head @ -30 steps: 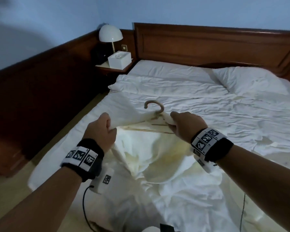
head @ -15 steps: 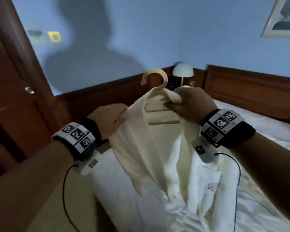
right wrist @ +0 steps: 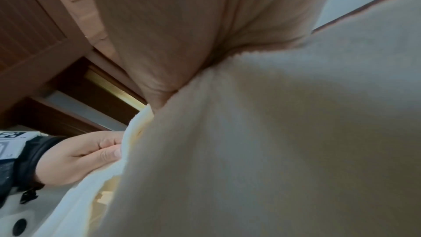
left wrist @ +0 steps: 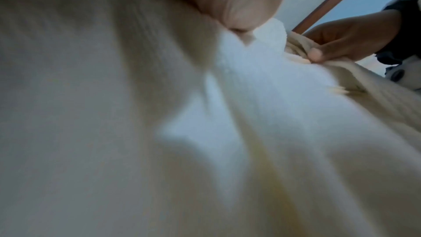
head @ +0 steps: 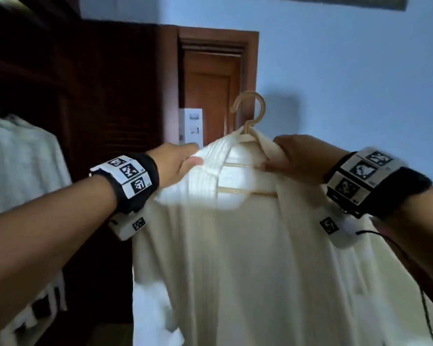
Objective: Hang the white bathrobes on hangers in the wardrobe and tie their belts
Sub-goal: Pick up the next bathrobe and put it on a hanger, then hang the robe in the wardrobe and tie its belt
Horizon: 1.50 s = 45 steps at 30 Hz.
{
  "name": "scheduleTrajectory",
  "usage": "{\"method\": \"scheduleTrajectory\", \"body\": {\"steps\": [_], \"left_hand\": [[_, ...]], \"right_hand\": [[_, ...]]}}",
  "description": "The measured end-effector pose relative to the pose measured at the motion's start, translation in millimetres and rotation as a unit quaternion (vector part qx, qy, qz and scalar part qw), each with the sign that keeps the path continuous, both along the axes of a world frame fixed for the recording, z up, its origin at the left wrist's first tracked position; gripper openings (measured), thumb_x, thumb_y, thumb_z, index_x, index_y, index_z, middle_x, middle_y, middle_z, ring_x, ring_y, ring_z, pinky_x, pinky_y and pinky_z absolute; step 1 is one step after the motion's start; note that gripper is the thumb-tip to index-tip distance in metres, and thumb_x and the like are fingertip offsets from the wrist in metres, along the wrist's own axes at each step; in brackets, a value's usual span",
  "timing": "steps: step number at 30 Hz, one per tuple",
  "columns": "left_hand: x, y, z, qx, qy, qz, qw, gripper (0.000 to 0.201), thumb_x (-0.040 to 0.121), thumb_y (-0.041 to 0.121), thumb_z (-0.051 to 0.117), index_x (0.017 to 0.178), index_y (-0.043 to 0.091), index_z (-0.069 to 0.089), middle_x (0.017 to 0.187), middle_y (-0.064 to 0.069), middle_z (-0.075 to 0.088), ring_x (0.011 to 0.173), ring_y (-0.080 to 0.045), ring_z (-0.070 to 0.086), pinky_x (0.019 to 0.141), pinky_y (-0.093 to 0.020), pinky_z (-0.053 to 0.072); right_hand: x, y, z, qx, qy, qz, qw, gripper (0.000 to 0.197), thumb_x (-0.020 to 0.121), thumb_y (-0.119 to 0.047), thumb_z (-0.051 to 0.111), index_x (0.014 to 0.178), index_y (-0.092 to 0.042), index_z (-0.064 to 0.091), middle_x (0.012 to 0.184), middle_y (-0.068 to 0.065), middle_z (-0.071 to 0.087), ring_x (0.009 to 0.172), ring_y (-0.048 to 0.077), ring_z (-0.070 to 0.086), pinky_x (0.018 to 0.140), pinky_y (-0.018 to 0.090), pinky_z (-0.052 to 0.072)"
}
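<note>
A white bathrobe (head: 248,245) hangs on a pale wooden hanger (head: 250,113), held up in front of me. My left hand (head: 183,161) grips the robe's left shoulder over the hanger's arm. My right hand (head: 293,156) grips the right shoulder and collar close to the hook. In the left wrist view the robe's cloth (left wrist: 136,132) fills the frame, with the right hand (left wrist: 341,42) pinching the collar. In the right wrist view the left hand (right wrist: 91,152) holds the robe's edge (right wrist: 250,150). The robe's belt does not show.
The dark wooden wardrobe (head: 98,96) stands at the left, with another white robe (head: 18,171) hanging inside at the far left. A brown door (head: 210,83) in its frame is straight ahead. A blue wall (head: 348,83) lies to the right.
Both hands have lifted the robe on its hanger off the bed. I have turned left from the bed and lamp towards the door and the wardrobe.
</note>
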State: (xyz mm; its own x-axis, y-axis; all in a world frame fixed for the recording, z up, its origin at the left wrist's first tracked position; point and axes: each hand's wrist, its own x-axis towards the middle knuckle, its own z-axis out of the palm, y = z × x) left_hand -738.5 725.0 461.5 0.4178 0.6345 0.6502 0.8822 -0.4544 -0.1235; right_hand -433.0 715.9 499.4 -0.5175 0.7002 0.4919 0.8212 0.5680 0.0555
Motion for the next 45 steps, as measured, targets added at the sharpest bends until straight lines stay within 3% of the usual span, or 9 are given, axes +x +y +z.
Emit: {"method": "scheduleTrajectory", "body": {"steps": [5,10,16,19,24,29,33,38,45], "left_hand": [[-142,-35,30,0.019,-0.004,0.117,0.993,0.037,0.091,0.058,0.026,0.072,0.027,0.033,0.052,0.006,0.039,0.043,-0.014,0.038,0.048,-0.028,0.027],[-248,-75,32,-0.029,-0.014,0.259,0.965,0.034,0.098,0.047,0.035,0.083,0.018,0.041,0.063,-0.002,0.052,0.057,-0.022,0.052,0.056,-0.032,0.039],[-347,-102,16,-0.071,-0.040,0.410,0.908,0.047,0.091,0.062,0.020,0.086,0.020,0.042,0.070,-0.001,0.054,0.066,-0.023,0.056,0.063,-0.033,0.044],[-389,-102,14,-0.066,-0.038,0.470,0.879,0.042,0.094,0.057,0.024,0.089,0.020,0.045,0.078,-0.001,0.056,0.074,-0.025,0.055,0.065,-0.029,0.039],[-455,-73,31,-0.027,-0.045,0.534,0.844,0.032,0.099,0.042,0.038,0.089,0.015,0.051,0.093,-0.015,0.063,0.087,-0.032,0.059,0.072,-0.031,0.039],[-510,-35,53,0.003,-0.057,0.574,0.817,0.037,0.090,0.053,0.031,0.072,0.021,0.037,0.074,-0.007,0.055,0.077,-0.035,0.058,0.064,-0.030,0.032],[-550,-20,63,0.014,-0.084,0.626,0.775,0.036,0.099,0.044,0.037,0.070,0.023,0.036,0.074,-0.002,0.051,0.074,-0.029,0.051,0.067,-0.032,0.037],[-599,-19,53,-0.027,-0.089,0.693,0.715,0.037,0.099,0.044,0.036,0.087,0.015,0.055,0.083,-0.007,0.057,0.086,-0.031,0.057,0.068,-0.030,0.034],[-698,-2,50,-0.095,-0.126,0.749,0.644,0.040,0.101,0.045,0.032,0.109,0.016,0.058,0.114,-0.011,0.062,0.105,-0.029,0.057,0.077,-0.028,0.036]], "right_hand": [[-140,43,26,-0.019,0.010,0.156,0.987,0.040,0.083,-0.065,0.054,0.087,-0.025,0.057,0.084,-0.005,0.066,0.074,0.010,0.061,0.069,0.026,0.049],[-270,80,25,-0.035,0.010,0.256,0.966,0.049,0.080,-0.073,0.045,0.081,-0.025,0.055,0.077,-0.006,0.063,0.070,0.006,0.061,0.068,0.031,0.051],[-414,124,9,-0.076,-0.018,0.360,0.930,0.036,0.091,-0.049,0.052,0.077,-0.016,0.049,0.075,-0.002,0.057,0.068,0.015,0.056,0.064,0.033,0.043],[-473,146,3,-0.042,-0.028,0.396,0.917,0.032,0.096,-0.043,0.050,0.071,-0.024,0.044,0.070,-0.006,0.051,0.065,0.013,0.050,0.058,0.021,0.037],[-573,199,15,-0.007,-0.013,0.422,0.906,0.031,0.098,-0.045,0.045,0.098,-0.016,0.054,0.093,0.004,0.064,0.086,0.022,0.060,0.071,0.032,0.043],[-659,252,37,0.006,0.002,0.465,0.885,0.025,0.100,-0.044,0.040,0.094,-0.022,0.049,0.087,0.000,0.058,0.076,0.018,0.056,0.062,0.030,0.037],[-724,274,53,0.011,0.041,0.503,0.863,0.026,0.101,-0.046,0.036,0.088,-0.026,0.046,0.079,-0.006,0.054,0.071,0.011,0.054,0.059,0.028,0.037],[-803,281,42,0.034,0.028,0.510,0.859,0.028,0.100,-0.047,0.034,0.100,-0.022,0.048,0.097,0.005,0.060,0.094,0.026,0.058,0.084,0.038,0.044],[-926,281,21,0.021,0.060,0.506,0.860,0.035,0.094,-0.054,0.033,0.120,-0.033,0.042,0.124,0.016,0.058,0.108,0.031,0.059,0.087,0.039,0.046]]}}
